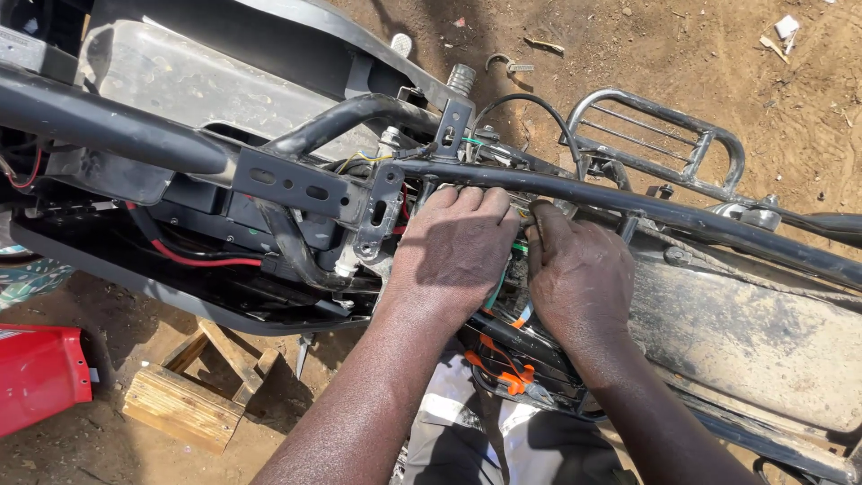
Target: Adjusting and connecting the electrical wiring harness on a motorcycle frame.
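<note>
A stripped motorcycle frame of black tubes lies across the view with its seat off. My left hand reaches under the upper frame tube, fingers curled down into the wiring bay. Beside it, my right hand has its fingers pushed into the same gap. A bundle of green and orange wires shows between the two hands, and orange connectors hang below. What the fingertips grip is hidden by the frame tube and the hands themselves.
A chrome rear carrier rack sits at the upper right. A red cable runs through the black tray on the left. A wooden block and a red plastic panel lie on the dirt ground below.
</note>
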